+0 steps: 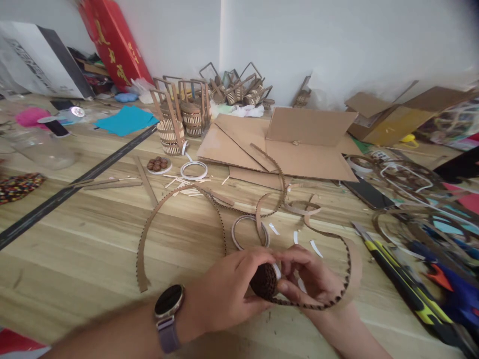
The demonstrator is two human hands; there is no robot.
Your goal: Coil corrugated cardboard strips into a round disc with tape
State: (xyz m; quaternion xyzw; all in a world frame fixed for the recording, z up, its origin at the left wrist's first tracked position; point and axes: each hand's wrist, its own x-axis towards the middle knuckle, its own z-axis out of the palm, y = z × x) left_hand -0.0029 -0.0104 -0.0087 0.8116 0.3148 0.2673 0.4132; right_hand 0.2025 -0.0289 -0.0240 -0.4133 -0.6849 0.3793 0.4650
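Note:
My left hand (228,284), a watch on its wrist, grips a tightly wound coil of brown corrugated cardboard strip (264,280) between thumb and fingers. A loose tail of this strip (351,267) runs from the coil under my right hand (314,276) and curves up on the right. The right fingers are closed at the coil's side on a short white piece of tape (277,271). Just beyond my hands lies a tape roll (234,234). Several cut white tape pieces (316,248) rest on the table near it.
More corrugated strips (144,244) curl over the wooden table (93,264). Yellow-black utility knife (406,284) at right, by a phone (368,193). Behind are flat cardboard (310,154), small stick-sided buckets (170,134), a second tape roll (193,170) and a dish of brown balls (157,164).

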